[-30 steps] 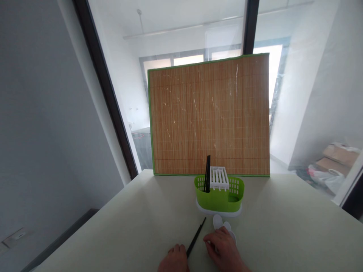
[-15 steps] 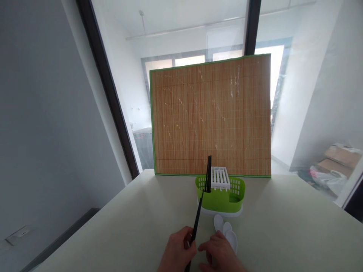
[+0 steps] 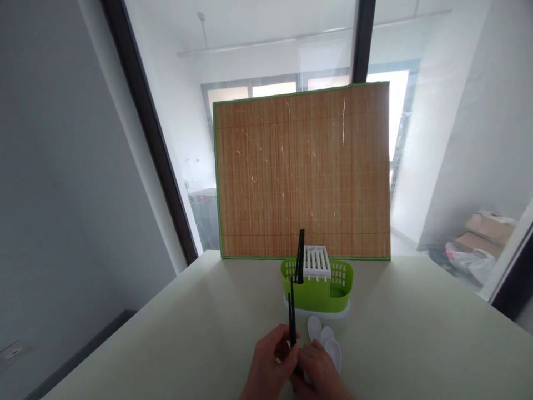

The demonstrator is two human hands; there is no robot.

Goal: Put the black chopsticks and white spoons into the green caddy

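Thin black chopsticks (image 3: 292, 319) point up and away from my left hand (image 3: 272, 358), whose fingers are closed round them. My right hand (image 3: 314, 369) meets the left one at the lower part of the sticks, its fingers closed on them. Beyond the hands stands a green basket (image 3: 316, 294) on a white base, with a white slatted rack (image 3: 317, 262) across its middle. More black chopsticks (image 3: 300, 258) stand upright in its left compartment. White spoons (image 3: 333, 353) lie on the table just right of my right hand, partly overlapping.
A bamboo mat (image 3: 303, 178) with green edging stands upright at the back of the pale table (image 3: 187, 328). Behind it is a glass partition with dark frames. Cardboard boxes (image 3: 489, 228) lie beyond the table at the right.
My right hand has closed in on the left and now touches the chopsticks. The held sticks have turned more upright, and their tips show apart. The whole view has shifted slightly.
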